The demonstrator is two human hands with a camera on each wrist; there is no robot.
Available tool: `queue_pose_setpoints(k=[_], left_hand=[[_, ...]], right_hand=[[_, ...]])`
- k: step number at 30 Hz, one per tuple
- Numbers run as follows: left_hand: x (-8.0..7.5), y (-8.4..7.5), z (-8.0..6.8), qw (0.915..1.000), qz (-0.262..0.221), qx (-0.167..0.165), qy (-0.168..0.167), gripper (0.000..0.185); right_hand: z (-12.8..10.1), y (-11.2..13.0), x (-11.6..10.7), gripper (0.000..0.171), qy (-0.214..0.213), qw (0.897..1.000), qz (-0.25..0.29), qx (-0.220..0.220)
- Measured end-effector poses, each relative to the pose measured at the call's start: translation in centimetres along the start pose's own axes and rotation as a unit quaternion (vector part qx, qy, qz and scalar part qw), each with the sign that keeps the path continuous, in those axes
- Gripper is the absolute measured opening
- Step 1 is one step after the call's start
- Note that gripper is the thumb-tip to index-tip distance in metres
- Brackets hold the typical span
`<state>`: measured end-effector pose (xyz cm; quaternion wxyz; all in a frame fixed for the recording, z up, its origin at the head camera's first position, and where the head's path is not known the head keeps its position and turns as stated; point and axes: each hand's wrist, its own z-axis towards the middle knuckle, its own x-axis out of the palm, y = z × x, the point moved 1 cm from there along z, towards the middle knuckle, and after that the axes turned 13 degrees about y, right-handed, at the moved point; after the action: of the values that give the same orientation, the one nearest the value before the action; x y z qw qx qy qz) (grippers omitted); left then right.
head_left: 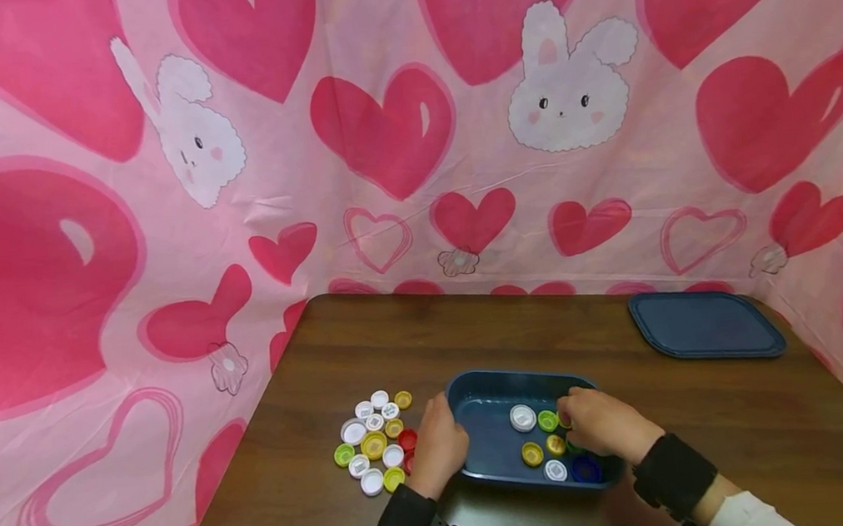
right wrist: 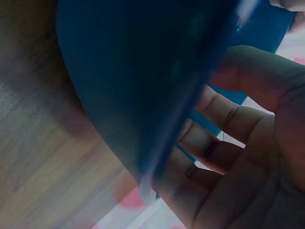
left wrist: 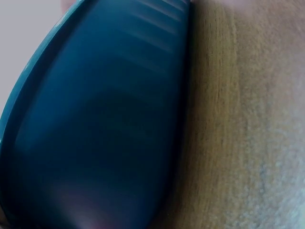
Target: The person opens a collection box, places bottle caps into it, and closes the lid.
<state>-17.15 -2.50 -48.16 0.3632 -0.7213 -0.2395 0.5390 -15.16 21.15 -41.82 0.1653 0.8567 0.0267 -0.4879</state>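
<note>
My left hand [head_left: 440,441] grips the left rim of a dark blue tray [head_left: 486,480] with curled fingers. In the left wrist view, the tray's outer wall [left wrist: 109,95] fills the left side. My right hand [head_left: 601,423] reaches over the right end of the tray, its fingers bent down among the bottle caps. A yellowish cap lies at its fingertips, which the tray wall [right wrist: 128,95] hides in the right wrist view; I cannot tell whether they pinch it. Near that hand lie a white cap [head_left: 523,418], a green cap [head_left: 547,421], a gold cap [head_left: 532,454] and a blue cap [head_left: 586,469].
Left of the tray, several white, yellow, green and red caps [head_left: 373,445] are spread on the brown wooden table [head_left: 412,331]. A flat dark blue lid [head_left: 709,325] lies at the back right. A pink cloth [head_left: 485,124] with hearts and rabbits hangs behind the table.
</note>
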Motion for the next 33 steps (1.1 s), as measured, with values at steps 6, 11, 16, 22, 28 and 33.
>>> queue_pose_setpoints(k=[6, 11, 16, 22, 28, 33], left_hand=[[-0.1, -0.2, 0.0, 1.0000, 0.003, 0.005, -0.001, 0.047], [-0.1, -0.4, 0.0, 1.0000, 0.005, 0.003, -0.001, 0.046], [-0.1, -0.4, 0.2, 1.0000, 0.007, 0.004, 0.002, 0.046], [-0.2, -0.2, 0.4, 1.0000, 0.006, 0.001, 0.002, 0.048], [-0.3, -0.2, 0.4, 1.0000, 0.006, -0.001, 0.002, 0.048], [-0.3, -0.3, 0.3, 1.0000, 0.008, -0.002, 0.001, 0.048]], right_hand=[[-0.3, 0.0, -0.2, 0.017, 0.002, 1.000, 0.007, -0.001], [-1.1, -0.3, -0.9, 0.018, -0.021, 1.000, 0.018, -0.001], [-2.7, -1.8, -1.8, 0.020, -0.061, 0.998, 0.031, 0.001], [-5.0, -5.2, -2.1, 0.020, -0.114, 0.993, 0.042, -0.010], [-6.8, -8.7, -1.5, 0.024, -0.120, 0.992, 0.038, 0.009], [-8.2, -10.9, -0.7, 0.027, -0.082, 0.994, 0.051, 0.049]])
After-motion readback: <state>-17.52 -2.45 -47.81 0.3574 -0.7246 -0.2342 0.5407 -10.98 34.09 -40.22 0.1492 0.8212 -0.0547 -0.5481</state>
